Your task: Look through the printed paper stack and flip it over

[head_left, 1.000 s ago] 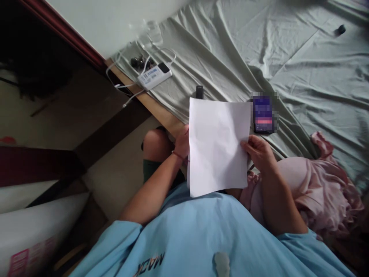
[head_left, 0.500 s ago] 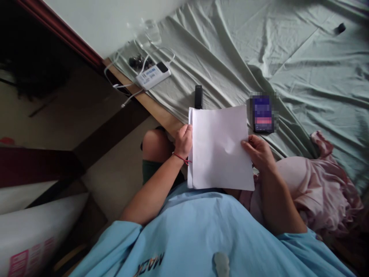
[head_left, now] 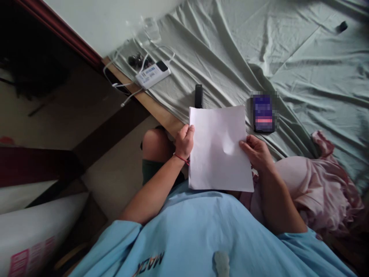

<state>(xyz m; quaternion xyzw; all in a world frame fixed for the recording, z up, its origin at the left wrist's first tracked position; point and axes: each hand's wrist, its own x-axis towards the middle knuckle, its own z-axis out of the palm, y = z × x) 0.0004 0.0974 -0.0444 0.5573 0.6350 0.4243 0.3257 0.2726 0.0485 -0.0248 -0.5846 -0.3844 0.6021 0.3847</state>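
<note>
Above your lap, at the edge of the bed [head_left: 288, 50], the head view shows you holding the paper [head_left: 217, 157] in both hands, its blank white face up. Your left hand [head_left: 184, 143] grips the paper's left edge, thumb on top, the other fingers curled and partly hidden. Your right hand [head_left: 257, 152] pinches the right edge, thumb over the face, the other fingers mostly behind it. A red bracelet [head_left: 181, 158] circles your left wrist. The near edge lies close to your shirt [head_left: 201, 227]; whether they touch, you cannot tell.

Just beyond the paper's far left corner, a black case [head_left: 198, 95] lies on the bed. To the right, apart from the paper, lies a phone [head_left: 263, 113], screen lit, partly pixelated. Along the bed's left edge, toward the corner by the wall [head_left: 115, 19], sits a white power bank [head_left: 153, 74] with cables, near a clear cup [head_left: 152, 30]. Pink cloth [head_left: 328, 192] bunches beside your right arm.
</note>
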